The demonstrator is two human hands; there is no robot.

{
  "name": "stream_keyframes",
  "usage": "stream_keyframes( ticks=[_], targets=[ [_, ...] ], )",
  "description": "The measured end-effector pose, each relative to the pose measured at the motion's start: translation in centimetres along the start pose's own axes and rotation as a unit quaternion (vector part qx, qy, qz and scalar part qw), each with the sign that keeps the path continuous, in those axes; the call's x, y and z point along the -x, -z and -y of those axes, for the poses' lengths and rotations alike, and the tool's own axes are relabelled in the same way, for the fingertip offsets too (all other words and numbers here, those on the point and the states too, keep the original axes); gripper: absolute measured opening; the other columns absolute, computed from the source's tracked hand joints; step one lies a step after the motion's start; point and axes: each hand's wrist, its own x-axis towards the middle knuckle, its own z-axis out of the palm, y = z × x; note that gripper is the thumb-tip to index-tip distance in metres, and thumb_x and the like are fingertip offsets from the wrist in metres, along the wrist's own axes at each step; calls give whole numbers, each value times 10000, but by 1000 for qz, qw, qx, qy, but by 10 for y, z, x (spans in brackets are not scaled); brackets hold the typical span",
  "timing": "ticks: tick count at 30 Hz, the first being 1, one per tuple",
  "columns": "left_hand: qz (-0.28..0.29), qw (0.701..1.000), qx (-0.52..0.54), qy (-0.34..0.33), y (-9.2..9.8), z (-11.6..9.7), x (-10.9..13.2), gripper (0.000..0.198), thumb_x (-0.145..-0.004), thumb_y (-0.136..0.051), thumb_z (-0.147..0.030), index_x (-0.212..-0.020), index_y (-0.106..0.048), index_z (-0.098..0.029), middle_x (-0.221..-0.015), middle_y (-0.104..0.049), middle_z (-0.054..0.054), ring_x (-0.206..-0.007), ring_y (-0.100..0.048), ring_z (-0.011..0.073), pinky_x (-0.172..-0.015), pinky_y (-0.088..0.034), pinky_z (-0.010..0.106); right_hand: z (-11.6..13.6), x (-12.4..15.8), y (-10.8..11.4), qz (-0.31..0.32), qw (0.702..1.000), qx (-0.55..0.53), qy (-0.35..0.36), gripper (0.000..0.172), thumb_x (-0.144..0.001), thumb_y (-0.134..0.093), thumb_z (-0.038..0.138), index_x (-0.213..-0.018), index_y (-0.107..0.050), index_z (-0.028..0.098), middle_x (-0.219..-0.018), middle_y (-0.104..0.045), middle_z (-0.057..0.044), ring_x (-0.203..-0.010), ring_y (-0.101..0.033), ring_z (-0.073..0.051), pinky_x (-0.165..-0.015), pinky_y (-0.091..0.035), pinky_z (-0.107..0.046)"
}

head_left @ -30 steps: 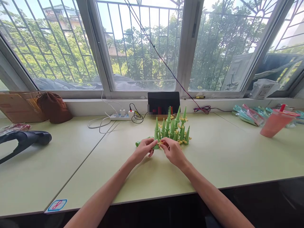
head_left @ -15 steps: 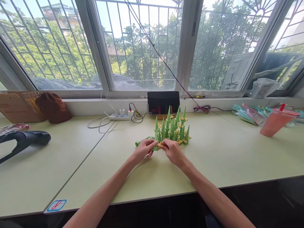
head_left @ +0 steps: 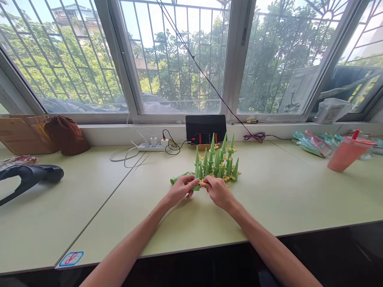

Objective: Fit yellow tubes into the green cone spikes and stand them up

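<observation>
Between my hands, at the front of a cluster of green plastic spikes [head_left: 216,164], one green cone-shaped spike [head_left: 196,172] stands point up. My left hand [head_left: 182,187] pinches the lower part of that spike, thumb in front. My right hand [head_left: 218,190] is closed on a small yellow piece [head_left: 201,183] at the spike's side. The yellow piece is partly covered by my fingertips. Similar yellow bits stick out from the other spikes behind. Beside my left hand a green spike [head_left: 177,178] lies on its side on the table.
Behind the cluster a dark tablet [head_left: 206,125] leans at the wall. A power strip [head_left: 151,147] with cables sits left of it. Far right stand a pink cup [head_left: 348,154] and plastic bags [head_left: 312,142]. On the left are a black curved object [head_left: 32,177] and a brown drawstring bag [head_left: 67,135].
The spike in my left hand has turned or shifted slightly, its base now a bit different in angle. Both hands stay in nearly the same place.
</observation>
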Motion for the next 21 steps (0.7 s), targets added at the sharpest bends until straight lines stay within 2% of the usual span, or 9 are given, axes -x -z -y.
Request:
stream_keyframes(
  ticks=[10,15,21],
  targets=[
    [11,1000,-14,-14,0,-3,1,383,-837,-570,-512,-793,-592,-132,-711,-494,-8,-468,-467,61,-416,-347,202,1,2,1,8,999,37,1,264,-961,-402,257,-714,-474,194,-637,-549,-11,-551,-450,-127,-548,-308,-229],
    [20,999,-16,-26,0,-2,0,380,-835,-575,-509,-797,-595,-131,-731,-526,5,-474,-492,68,-445,-385,217,2,1,0,7,999,53,0,309,-967,-364,255,-672,-434,198,-600,-501,2,-524,-399,-119,-528,-283,-232],
    [2,1000,3,-20,1,-2,-1,400,-835,-569,-526,-781,-595,-130,-701,-520,4,-477,-474,69,-438,-386,212,7,1,0,-19,1000,14,-13,344,-986,-343,326,-684,-447,199,-598,-494,10,-521,-407,-118,-533,-311,-233]
  ],
)
